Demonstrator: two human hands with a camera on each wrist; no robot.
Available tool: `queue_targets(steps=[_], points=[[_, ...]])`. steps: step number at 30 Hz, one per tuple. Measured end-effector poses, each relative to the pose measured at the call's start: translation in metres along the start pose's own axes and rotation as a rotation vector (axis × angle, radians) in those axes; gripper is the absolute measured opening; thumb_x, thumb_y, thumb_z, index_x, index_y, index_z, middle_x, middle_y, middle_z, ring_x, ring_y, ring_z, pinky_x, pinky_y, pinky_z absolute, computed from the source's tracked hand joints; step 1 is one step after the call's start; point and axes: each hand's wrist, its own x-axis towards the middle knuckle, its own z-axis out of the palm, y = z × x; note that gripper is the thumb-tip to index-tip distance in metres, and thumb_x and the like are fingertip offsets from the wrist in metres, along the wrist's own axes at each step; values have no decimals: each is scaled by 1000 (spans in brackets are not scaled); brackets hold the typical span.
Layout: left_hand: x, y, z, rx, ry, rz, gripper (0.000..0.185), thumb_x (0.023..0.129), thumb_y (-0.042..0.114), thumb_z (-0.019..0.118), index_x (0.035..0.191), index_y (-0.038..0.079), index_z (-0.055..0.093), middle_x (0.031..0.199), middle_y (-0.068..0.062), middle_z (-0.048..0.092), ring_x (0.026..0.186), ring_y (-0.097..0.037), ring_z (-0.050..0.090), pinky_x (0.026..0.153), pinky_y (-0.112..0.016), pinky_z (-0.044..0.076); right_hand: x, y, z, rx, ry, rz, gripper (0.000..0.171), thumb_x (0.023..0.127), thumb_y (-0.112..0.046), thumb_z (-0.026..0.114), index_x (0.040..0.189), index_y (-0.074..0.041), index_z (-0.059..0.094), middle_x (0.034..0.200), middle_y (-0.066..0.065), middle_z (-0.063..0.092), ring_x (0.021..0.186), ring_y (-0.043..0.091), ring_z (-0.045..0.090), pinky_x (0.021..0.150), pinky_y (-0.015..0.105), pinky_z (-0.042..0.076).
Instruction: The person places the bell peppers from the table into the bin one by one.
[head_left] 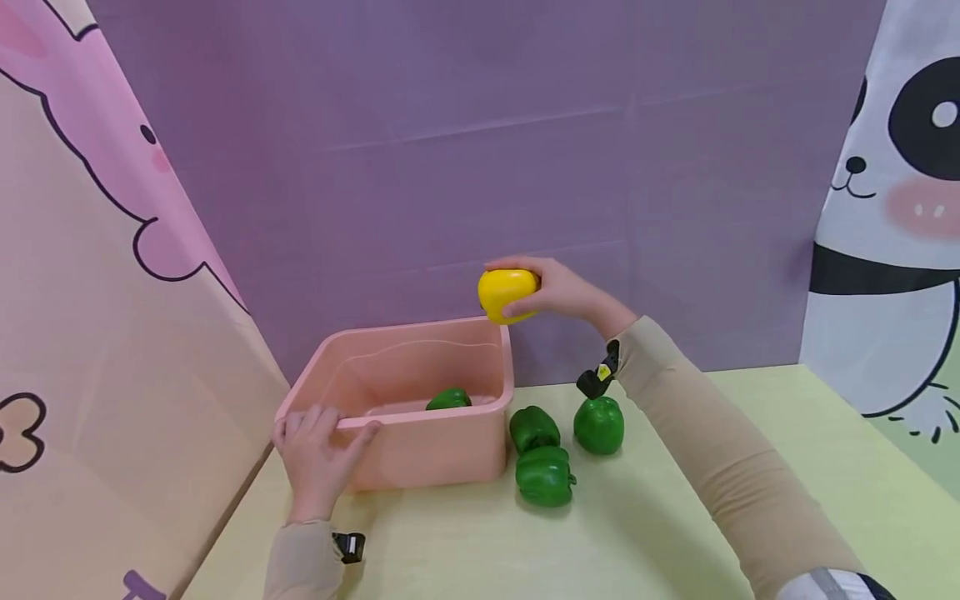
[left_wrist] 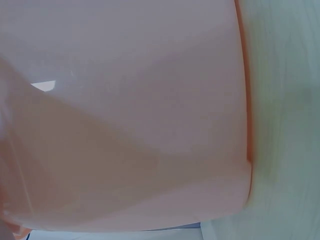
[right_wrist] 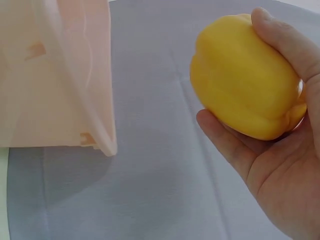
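Note:
A yellow bell pepper (head_left: 504, 292) is held up in my right hand (head_left: 558, 290), above the right back corner of a pink plastic bin (head_left: 431, 450). In the right wrist view, thumb and fingers wrap the sides of the yellow bell pepper (right_wrist: 245, 75), beside the bin's wall (right_wrist: 50, 100). My left hand (head_left: 318, 458) grips the bin's front rim near its left corner, fingers hooked over the edge. The bin's smooth outer wall (left_wrist: 150, 125) fills most of the left wrist view. Inside the bin lies a green bell pepper (head_left: 448, 399), partly hidden by the front wall.
Right of the bin, two green bell peppers (head_left: 543, 477) sit close together on the pale table (head_left: 442, 542). Another green bell pepper (head_left: 598, 427) stands farther right, below my right wrist. A purple cloth (head_left: 450, 167) hangs behind, with cartoon-printed panels at both sides.

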Motion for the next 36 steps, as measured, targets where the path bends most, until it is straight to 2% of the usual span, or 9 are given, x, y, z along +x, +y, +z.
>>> queue_targets(steps=[5, 9, 15, 22, 29, 36], points=[[-1, -7, 2, -14, -15, 6, 61, 80, 71, 59, 72, 10, 52, 73, -5, 52, 76, -30, 41, 92, -58, 20, 6, 8, 10, 36, -1, 5, 66, 80, -14, 79, 140, -16, 51, 128, 6, 55, 99, 28, 55, 83, 39, 49], [-2, -8, 4, -14, -1, 8, 61, 80, 72, 58, 70, 12, 49, 72, -4, 51, 75, -30, 41, 91, -58, 20, 11, 13, 18, 41, -14, 2, 66, 80, -15, 79, 140, -17, 52, 125, 7, 57, 97, 27, 55, 81, 38, 49], [1, -3, 7, -37, 2, 21, 60, 79, 69, 62, 69, 12, 49, 72, -3, 51, 75, -29, 41, 89, -57, 20, 20, 13, 27, 29, -16, 27, 66, 79, -17, 79, 139, -21, 53, 125, 4, 57, 100, 26, 56, 84, 38, 49], [0, 2, 6, -25, 2, 16, 63, 80, 73, 56, 70, 11, 49, 72, -4, 52, 74, -29, 41, 88, -58, 21, 40, 8, 32, 59, -23, 27, 67, 80, -21, 79, 141, -22, 51, 127, 2, 56, 104, 24, 56, 88, 38, 49], [-2, 0, 4, -20, 0, 10, 64, 80, 74, 55, 70, 11, 50, 72, -4, 53, 75, -29, 42, 88, -57, 21, 56, 8, 44, 111, -37, -2, 66, 82, -17, 77, 142, -17, 49, 126, 5, 57, 103, 24, 57, 87, 36, 50], [-2, -3, 2, -21, 2, 17, 64, 80, 75, 55, 68, 13, 47, 70, -2, 50, 74, -28, 40, 87, -57, 21, 61, 14, 60, 98, -65, -5, 66, 83, -18, 76, 142, -14, 48, 127, 4, 56, 103, 23, 56, 87, 34, 49]])
